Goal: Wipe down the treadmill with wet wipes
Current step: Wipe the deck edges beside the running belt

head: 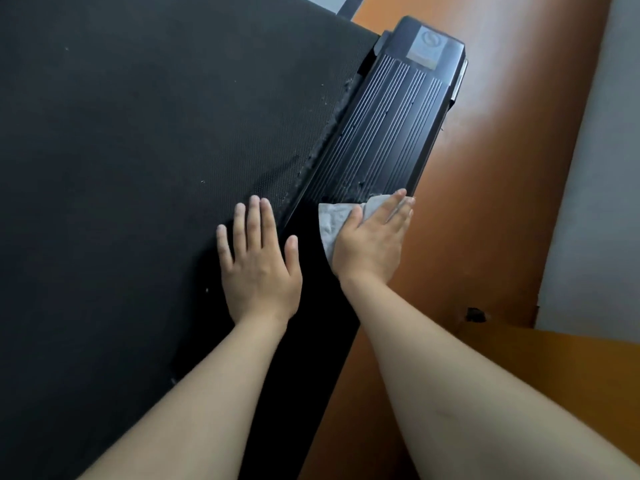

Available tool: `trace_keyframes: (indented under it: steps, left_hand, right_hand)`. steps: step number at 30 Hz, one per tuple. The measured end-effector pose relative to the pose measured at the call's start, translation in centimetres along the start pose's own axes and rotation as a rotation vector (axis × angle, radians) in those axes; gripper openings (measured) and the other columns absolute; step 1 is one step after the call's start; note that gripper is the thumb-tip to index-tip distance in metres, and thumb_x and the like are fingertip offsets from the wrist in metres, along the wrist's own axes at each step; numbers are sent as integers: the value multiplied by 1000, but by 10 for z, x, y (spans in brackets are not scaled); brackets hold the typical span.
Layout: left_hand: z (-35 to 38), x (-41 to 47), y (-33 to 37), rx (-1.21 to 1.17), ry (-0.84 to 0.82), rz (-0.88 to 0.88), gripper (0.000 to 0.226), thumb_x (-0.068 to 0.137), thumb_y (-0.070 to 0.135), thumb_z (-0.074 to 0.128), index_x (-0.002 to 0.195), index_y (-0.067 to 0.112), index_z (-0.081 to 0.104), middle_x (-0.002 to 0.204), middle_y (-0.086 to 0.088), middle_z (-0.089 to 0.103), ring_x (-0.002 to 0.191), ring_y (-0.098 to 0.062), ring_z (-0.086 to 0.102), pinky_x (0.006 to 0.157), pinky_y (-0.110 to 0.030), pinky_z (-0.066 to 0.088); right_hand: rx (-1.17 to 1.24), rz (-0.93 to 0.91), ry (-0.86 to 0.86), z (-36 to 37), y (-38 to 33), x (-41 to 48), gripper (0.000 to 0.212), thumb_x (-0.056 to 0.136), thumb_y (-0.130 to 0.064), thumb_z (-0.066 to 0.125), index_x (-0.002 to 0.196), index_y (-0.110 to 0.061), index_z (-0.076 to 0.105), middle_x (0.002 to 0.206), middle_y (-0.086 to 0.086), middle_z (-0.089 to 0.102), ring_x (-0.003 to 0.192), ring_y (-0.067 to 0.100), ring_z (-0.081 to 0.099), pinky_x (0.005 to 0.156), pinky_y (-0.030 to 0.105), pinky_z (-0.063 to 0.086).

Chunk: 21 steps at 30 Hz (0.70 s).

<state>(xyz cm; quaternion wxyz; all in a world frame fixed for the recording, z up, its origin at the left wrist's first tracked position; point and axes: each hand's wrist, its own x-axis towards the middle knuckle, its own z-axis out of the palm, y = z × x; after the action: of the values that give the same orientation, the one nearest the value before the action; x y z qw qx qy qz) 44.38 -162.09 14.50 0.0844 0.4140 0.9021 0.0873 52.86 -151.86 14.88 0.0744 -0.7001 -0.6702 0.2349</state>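
Bare forearms nearest. Left hand (258, 261) flat, fingers spread, on treadmill belt (138, 150). Right hand (372, 237) flat, fingers straight, pressing wet wipe (334, 216) onto ribbed side rail (388, 126), by orange floor (485, 202).

Most of the wipe (337, 218) lies hidden under the right hand (372, 240); only its left part and a top corner show. The belt (138, 133) runs off the left and top edges. The label (431, 46) at upper right is too blurred to read. A small dark thing (476, 314) on the floor (485, 168) at right cannot be made out.
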Motion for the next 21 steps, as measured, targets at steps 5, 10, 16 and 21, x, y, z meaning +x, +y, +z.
trace_keyframes:
  steps: [5, 10, 16, 21]
  left_hand:
    - [-1, 0, 1, 22, -65, -33, 69, 96, 52, 10, 155, 18, 12, 163, 0, 11, 151, -17, 3, 122, -42, -1]
    - [-2, 0, 2, 30, -90, -54, 68, 97, 53, 14, 154, 17, 21, 162, -2, 14, 151, -19, 5, 122, -45, 3]
    - [-2, 1, 2, 44, -101, -50, 67, 97, 52, 19, 152, 16, 28, 161, -4, 19, 151, -21, 10, 121, -48, 9]
    - [-3, 2, 3, 41, -100, -49, 67, 97, 51, 21, 151, 14, 30, 161, -5, 20, 150, -23, 12, 120, -48, 11]
  right_hand:
    - [-3, 29, 0, -8, -8, 44, 72, 104, -41, 27, 154, -5, -8, 163, 17, -5, 151, 28, 0, 121, 33, 6]
    - [-2, 53, 20, -12, -13, 75, 70, 104, -40, 27, 154, -5, -8, 163, 17, -4, 151, 26, -1, 120, 30, 6]
    - [-11, 81, 18, -15, -20, 101, 69, 105, -39, 25, 154, -4, -8, 163, 17, -3, 151, 26, 1, 121, 31, 6]
    - [-30, 90, 29, -16, -20, 107, 68, 105, -38, 25, 154, -4, -8, 163, 17, -2, 151, 26, 1, 120, 30, 5]
